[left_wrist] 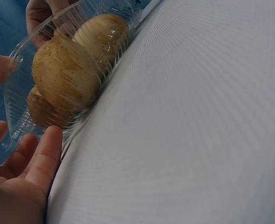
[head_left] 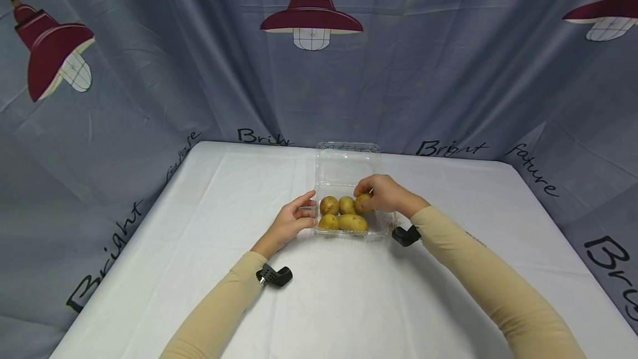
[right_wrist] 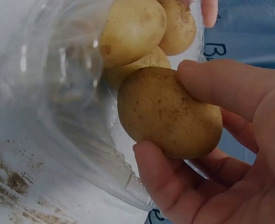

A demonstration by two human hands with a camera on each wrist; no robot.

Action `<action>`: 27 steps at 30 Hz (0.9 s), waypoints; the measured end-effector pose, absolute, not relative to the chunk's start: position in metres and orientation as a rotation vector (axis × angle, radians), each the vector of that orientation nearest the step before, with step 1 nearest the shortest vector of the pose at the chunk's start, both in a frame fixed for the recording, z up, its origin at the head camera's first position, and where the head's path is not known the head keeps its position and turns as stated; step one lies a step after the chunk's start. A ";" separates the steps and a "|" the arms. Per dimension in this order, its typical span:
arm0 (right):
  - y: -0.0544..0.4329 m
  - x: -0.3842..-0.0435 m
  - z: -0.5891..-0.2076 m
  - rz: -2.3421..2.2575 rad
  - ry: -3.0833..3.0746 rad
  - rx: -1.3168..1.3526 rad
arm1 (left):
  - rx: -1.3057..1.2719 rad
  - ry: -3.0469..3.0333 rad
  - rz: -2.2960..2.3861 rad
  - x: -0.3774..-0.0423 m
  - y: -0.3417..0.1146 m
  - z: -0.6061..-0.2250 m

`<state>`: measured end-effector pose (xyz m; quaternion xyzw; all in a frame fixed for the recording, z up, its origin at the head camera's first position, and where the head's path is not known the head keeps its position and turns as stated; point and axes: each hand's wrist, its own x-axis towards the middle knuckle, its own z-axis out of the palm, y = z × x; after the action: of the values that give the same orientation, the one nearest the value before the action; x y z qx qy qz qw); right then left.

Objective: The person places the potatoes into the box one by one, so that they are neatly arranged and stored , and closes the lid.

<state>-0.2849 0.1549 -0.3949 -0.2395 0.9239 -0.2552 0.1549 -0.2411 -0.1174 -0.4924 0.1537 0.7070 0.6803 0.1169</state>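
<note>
A clear plastic clamshell box [head_left: 349,168] lies with its lid folded back near the table's far edge. Several potatoes sit in its base, among them a long potato [head_left: 353,222] at the front and a round potato [head_left: 329,205] behind on the left. My right hand [head_left: 387,193] grips another potato [right_wrist: 168,114] between thumb and fingers, at the right part of the base. Whether that potato touches the bottom, I cannot tell. My left hand [head_left: 289,220] is at the box's left side, its fingertips against the clear wall [left_wrist: 23,100] and its fingers loosely extended.
The box stands on a white-covered table [head_left: 239,193]. Brown dirt [right_wrist: 16,182] marks the cloth beside the box. A grey-blue curtain [head_left: 224,82] with printed lamps hangs around the back and sides. Each wrist carries a black camera [head_left: 274,276].
</note>
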 end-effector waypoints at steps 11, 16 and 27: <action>0.154 -0.285 -0.391 -0.664 2.704 -0.639 | 0.450 2.081 1.985 -0.241 -0.118 -0.492; 0.158 -0.284 -0.390 -0.690 2.739 -0.575 | 0.443 2.077 1.991 -0.241 -0.117 -0.492; 0.162 -0.285 -0.390 -0.748 2.767 -0.592 | 0.444 2.106 1.971 -0.240 -0.117 -0.492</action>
<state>-0.2846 0.1623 -0.3901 -0.2010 0.9399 -0.2541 0.1074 -0.2397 -0.1170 -0.4924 0.1513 0.7172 0.6711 0.1112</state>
